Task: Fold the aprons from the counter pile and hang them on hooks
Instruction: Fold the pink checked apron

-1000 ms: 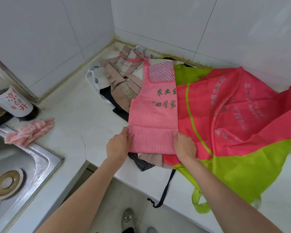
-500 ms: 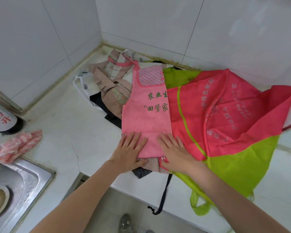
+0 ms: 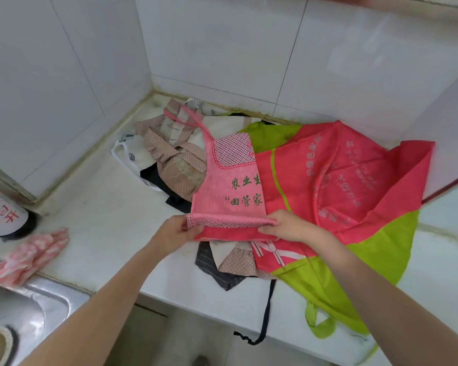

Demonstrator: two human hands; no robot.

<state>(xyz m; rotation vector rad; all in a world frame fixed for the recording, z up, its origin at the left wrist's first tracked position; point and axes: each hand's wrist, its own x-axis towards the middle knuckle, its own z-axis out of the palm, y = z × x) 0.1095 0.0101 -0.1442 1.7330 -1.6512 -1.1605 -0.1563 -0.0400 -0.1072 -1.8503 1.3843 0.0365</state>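
White stone desk (image 3: 95,223) carries the apron pile (image 3: 175,159) in its back corner, spilling toward the front edge. Largest on it, we see a red-and-green apron (image 3: 354,196) spread to the right. On top lies the pink striped apron (image 3: 222,188), folded narrow, long axis running front edge to back wall, bib and neck strap pointing at the back corner, hem toward us. We judge it light, soft, limp cloth; it will sag unless held at both hem corners. Left hand (image 3: 173,233) pinches the rolled hem's left corner, grip closed on cloth. Right hand (image 3: 286,225) pinches the right corner, same. Hem is lifted and turned over, mid-fold.
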